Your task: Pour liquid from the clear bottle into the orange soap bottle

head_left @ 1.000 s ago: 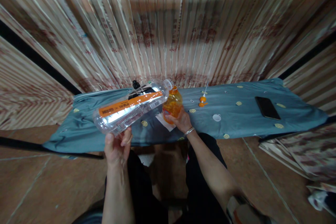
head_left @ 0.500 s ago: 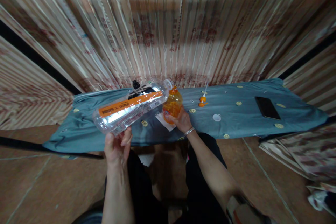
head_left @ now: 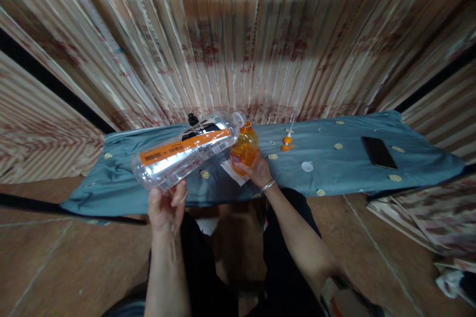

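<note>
My left hand (head_left: 168, 204) is closed on the lower end of a large clear plastic bottle (head_left: 189, 146) with an orange and silver label. The bottle is tilted, its neck pointing right and up to the mouth of an orange see-through bottle (head_left: 244, 146). Whether liquid passes between the two I cannot tell. My right hand (head_left: 257, 168) wraps the orange bottle low on its right side and keeps it upright over a white paper (head_left: 234, 172). An orange pump head (head_left: 286, 142) with a clear tube lies to the right.
A teal cloth with yellow motifs covers the narrow table (head_left: 345, 178). On it lie a black phone (head_left: 379, 152) at right and a white disc (head_left: 307, 166). A black cap-like top (head_left: 192, 119) shows behind the large bottle. Striped curtains (head_left: 238, 59) hang behind.
</note>
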{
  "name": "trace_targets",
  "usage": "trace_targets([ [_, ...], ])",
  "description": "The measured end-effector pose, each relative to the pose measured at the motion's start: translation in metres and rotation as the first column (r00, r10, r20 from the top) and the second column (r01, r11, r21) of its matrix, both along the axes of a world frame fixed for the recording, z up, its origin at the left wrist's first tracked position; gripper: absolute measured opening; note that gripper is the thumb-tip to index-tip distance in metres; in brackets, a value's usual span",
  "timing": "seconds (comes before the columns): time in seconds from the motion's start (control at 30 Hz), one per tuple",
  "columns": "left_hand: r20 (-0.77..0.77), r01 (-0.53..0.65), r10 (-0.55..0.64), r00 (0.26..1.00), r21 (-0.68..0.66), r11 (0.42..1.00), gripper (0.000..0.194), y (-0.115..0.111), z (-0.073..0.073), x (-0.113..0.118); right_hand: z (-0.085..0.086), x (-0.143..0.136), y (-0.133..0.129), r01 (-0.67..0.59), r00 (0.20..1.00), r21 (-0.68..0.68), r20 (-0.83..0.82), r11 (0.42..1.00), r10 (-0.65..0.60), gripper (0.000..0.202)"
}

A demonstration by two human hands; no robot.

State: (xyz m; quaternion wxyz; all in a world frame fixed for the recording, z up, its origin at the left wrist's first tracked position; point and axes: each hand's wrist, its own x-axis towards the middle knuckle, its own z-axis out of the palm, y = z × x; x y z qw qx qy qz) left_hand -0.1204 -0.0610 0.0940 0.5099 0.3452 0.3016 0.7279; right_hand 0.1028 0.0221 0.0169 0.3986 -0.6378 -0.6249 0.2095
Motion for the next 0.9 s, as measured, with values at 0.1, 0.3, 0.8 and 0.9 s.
trace_targets([
  [0.1, 0.010, -0.003, 0.003, 1.000, -0.005, 1.000, 0.054, 0.000, 0.000, 0.000, 0.001, 0.000, -0.001, -0.004, 1.000, -0.009, 0.007, 1.000, 0.004, 0.066],
  [0.3, 0.022, -0.022, 0.022, 1.000, -0.016, 1.000, 0.059, 0.000, 0.000, 0.001, -0.005, 0.001, 0.001, -0.005, 1.000, 0.042, -0.015, 0.999, 0.006, 0.067],
  [0.8, 0.007, -0.008, 0.008, 1.000, 0.013, 1.000, 0.055, 0.000, -0.001, 0.000, 0.002, 0.000, -0.001, 0.004, 1.000, -0.030, 0.018, 1.000, -0.004, 0.066],
  [0.9, 0.006, -0.006, 0.006, 1.000, 0.012, 1.000, 0.055, 0.000, -0.001, 0.000, 0.003, 0.000, -0.001, 0.000, 1.000, -0.020, 0.006, 1.000, 0.000, 0.065],
])
